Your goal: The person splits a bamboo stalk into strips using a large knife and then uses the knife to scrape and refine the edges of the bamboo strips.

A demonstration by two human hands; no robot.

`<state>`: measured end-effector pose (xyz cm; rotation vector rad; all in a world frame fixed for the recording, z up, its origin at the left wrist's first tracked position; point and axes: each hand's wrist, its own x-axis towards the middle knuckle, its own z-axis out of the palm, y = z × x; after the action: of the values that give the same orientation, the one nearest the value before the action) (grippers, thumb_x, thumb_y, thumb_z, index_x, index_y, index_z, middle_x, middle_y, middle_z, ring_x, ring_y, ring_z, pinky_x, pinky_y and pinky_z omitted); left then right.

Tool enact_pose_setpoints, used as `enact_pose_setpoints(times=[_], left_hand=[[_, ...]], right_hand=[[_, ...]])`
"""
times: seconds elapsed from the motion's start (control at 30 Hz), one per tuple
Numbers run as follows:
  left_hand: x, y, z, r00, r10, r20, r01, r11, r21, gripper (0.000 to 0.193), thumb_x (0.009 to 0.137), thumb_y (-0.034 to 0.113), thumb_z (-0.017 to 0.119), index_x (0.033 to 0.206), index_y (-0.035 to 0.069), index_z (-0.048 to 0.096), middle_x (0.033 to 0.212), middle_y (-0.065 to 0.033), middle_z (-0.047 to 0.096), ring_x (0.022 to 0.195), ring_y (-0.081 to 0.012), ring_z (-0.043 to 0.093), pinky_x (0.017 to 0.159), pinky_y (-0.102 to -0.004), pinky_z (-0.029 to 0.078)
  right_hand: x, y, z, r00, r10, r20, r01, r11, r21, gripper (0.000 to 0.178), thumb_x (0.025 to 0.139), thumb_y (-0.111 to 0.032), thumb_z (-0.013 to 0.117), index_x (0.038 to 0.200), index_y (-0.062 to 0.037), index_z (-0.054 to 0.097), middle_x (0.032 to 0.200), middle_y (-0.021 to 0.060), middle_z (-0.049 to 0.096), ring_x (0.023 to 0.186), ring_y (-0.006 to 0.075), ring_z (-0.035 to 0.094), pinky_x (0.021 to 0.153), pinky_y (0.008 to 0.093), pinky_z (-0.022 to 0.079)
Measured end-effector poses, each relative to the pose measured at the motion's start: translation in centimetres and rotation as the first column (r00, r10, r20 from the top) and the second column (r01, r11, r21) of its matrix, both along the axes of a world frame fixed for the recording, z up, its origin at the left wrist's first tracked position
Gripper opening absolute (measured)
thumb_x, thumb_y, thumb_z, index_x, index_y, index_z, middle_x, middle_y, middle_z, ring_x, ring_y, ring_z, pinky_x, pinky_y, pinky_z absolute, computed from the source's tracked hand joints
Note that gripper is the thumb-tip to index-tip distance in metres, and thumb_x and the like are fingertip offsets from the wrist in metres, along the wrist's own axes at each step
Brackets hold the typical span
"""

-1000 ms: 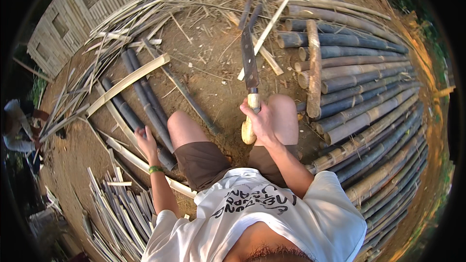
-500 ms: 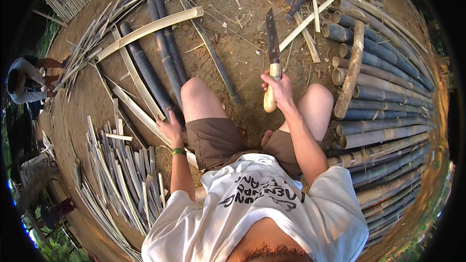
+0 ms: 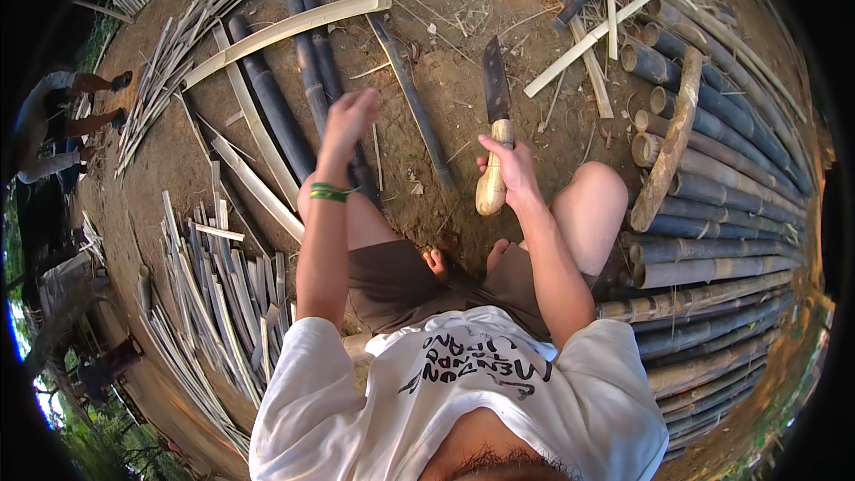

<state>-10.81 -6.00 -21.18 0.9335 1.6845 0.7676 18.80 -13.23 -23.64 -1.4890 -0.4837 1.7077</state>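
1. The right grip (image 3: 510,165) is wrapped around the pale handle (image 3: 489,193) of a dark-bladed knife (image 3: 498,102), blade pointing forward.
2. The knife is above the soil (image 3: 468,116), between the knees (image 3: 604,191).
3. The left grip (image 3: 354,113), blurred, is near dark bamboo poles (image 3: 312,80); I cannot tell how far it is closed.
4. A pale split strip (image 3: 289,28) lies across them.

Head-worn fisheye looks down, fairly near, on both hands (image 3: 511,167); edges seem murky.
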Motion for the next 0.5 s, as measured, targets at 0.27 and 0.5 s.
enact_pose_setpoints(times=[0.27, 0.5], left_hand=[[12.8, -2.7, -18.1, 0.816, 0.085, -0.572, -0.254, 0.941, -0.223, 0.074, 0.08, 0.044, 0.082, 0.128, -0.003, 0.052, 0.129, -0.0254, 0.057, 0.123, -0.0418, 0.058, 0.102, -0.0481, 0.05], [12.0, -1.9, -21.3, 0.889, 0.153, -0.431, -0.114, 0.987, 0.115, 0.042, 0.085, 0.027, 0.078, 0.108, 0.004, 0.052, 0.103, -0.0214, 0.062, 0.093, -0.0372, 0.063, 0.08, -0.0488, 0.053]], right_hand=[[-0.8, -0.6, -0.4, 0.997, -0.061, -0.053, 0.057, 0.995, -0.08, 0.027, 0.087, -0.021, 0.08, 0.1, -0.0033, 0.065, 0.082, 0.0055, 0.065, 0.065, 0.0156, 0.065, 0.056, 0.0297, 0.052], [-0.7, -0.8, 0.6, 0.997, -0.056, -0.05, 0.055, 0.998, -0.03, 0.031, 0.087, -0.022, 0.081, 0.106, -0.0031, 0.065, 0.077, 0.0047, 0.063, 0.063, 0.0152, 0.064, 0.056, 0.0301, 0.052]])
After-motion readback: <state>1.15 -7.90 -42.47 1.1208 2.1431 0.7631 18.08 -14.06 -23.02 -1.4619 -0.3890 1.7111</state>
